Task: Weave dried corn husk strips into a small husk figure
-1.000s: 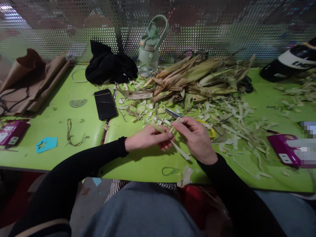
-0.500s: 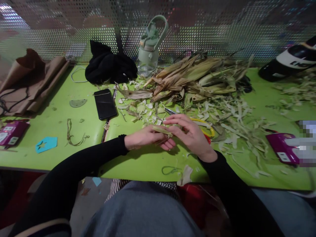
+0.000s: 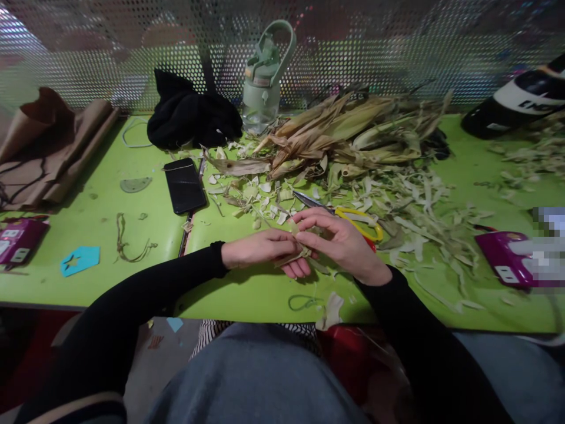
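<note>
Above the green table (image 3: 247, 294), my hands meet around a pale piece of corn husk (image 3: 301, 254). My left hand (image 3: 269, 247) is closed on it, thumb on top and the other fingers curled beneath. From the right, my right hand (image 3: 338, 240) pinches the same piece with thumb and fingertips. Parts of the husk are hidden by the fingers. Just beyond my right hand lie scissors (image 3: 358, 221) with yellow and red handles, their blades pointing left. Dry corn husks (image 3: 339, 138) are heaped further back, with husk scraps (image 3: 415, 200) scattered before them.
A phone (image 3: 184, 185), a black cloth (image 3: 192, 118) and a green-lidded water bottle (image 3: 261, 97) stand or lie at the back left. Brown paper (image 3: 66, 147) is far left. To the right are a dark bottle (image 3: 514, 100) and a purple box (image 3: 505, 259). A perforated screen (image 3: 388, 53) borders the back.
The husk piece has been turned and folded between my fingers, its end now pointing lower. My right hand has shifted slightly left, and the whole view has moved a little.
</note>
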`<state>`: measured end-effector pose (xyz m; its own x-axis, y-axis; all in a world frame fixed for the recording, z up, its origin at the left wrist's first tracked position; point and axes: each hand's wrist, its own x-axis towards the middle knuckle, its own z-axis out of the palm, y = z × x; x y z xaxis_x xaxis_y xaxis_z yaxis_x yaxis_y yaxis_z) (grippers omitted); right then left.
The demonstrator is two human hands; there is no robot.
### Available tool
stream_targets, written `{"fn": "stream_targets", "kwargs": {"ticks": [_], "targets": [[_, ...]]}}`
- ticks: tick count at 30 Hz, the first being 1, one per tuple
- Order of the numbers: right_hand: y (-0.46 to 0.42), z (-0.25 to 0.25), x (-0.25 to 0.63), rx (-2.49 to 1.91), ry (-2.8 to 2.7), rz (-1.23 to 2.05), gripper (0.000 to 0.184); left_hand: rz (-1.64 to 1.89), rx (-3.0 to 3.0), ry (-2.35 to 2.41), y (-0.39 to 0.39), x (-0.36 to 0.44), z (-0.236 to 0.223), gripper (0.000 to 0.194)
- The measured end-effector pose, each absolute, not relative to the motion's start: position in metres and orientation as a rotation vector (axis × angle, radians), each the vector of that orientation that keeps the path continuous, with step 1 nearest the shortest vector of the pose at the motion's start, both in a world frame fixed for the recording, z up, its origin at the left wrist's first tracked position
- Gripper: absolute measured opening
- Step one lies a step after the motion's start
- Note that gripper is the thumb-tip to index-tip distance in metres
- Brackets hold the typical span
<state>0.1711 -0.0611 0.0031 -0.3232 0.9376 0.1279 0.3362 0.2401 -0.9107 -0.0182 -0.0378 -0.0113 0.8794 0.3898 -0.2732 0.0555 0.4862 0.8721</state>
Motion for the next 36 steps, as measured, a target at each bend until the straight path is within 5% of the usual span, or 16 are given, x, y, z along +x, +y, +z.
{"fn": "stream_targets", "kwargs": {"ticks": [13, 18, 36], "targets": [[-0.065, -0.005, 0.161, -1.199, -1.593, 1.184, 0.020, 0.120, 1.143, 0.396, -0.041, -0.023, -0.005, 0.021], [-0.066, -0.003, 0.160, -1.250, -1.561, 1.300, 0.022, 0.191, 0.994, 0.499, -0.043, -0.015, -0.010, 0.032], [-0.060, -0.007, 0.164, -1.278, -2.017, 0.324, 0.022, 0.599, 0.855, 0.745, -0.042, -0.012, -0.008, 0.041]]}}
